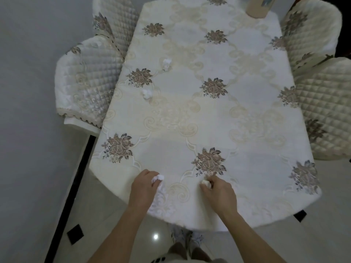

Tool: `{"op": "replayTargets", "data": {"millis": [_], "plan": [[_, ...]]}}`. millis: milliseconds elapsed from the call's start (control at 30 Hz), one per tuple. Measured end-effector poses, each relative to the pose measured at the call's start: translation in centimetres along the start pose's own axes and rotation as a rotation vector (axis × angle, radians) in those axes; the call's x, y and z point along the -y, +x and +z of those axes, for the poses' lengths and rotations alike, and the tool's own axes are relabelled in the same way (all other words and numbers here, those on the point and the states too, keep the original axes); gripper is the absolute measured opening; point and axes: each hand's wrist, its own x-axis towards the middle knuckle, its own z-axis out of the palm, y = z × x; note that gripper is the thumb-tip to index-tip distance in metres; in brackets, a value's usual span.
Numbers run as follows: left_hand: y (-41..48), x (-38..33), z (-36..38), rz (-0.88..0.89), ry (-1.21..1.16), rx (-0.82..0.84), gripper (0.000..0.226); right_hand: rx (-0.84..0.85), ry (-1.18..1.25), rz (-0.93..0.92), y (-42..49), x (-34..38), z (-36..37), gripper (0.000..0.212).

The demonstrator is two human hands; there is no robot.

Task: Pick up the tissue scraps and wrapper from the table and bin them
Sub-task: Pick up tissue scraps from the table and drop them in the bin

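Note:
My left hand (143, 186) rests at the near edge of the table (247, 168), its fingers closed on a crumpled white tissue scrap (158, 177). To its right, my right hand (218, 192) pinches a small whitish scrap (205, 182) against the cloth. Two more white tissue scraps lie farther up the left side of the table: one (147, 93) beside a flower motif, another (166, 63) beyond it. I cannot pick out a wrapper or a bin.
A cream embroidered cloth covers the table. Quilted chairs stand at the left (85, 80) and at the right (322, 111). A tan box (260, 6) stands at the far edge. Glossy floor tiles (47, 168) surround the table; my feet show below.

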Motion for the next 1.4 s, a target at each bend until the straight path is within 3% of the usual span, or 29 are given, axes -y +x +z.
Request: {"op": "replayTargets", "data": {"millis": [300,767,1067,1400], "plan": [[0.9,-7.4,-2.8,0.064,-0.361,-0.044,0.007,-0.102,0.362,-0.129,0.2,3.6,-5.6,0.016],[0.6,-17.4,-9.6,0.302,-0.385,-0.23,0.008,-0.338,0.475,-0.361,-2.0,8.2,-15.9,0.014],[-0.4,-20.8,-8.2,0.383,-0.393,-0.176,0.009,-0.446,0.439,-0.302,-4.8,4.9,-18.5,0.012],[-2.0,-24.9,-3.5,0.513,-0.48,0.059,0.007,-0.695,0.42,-0.053,-10.4,-1.1,-19.3,0.012]]}}
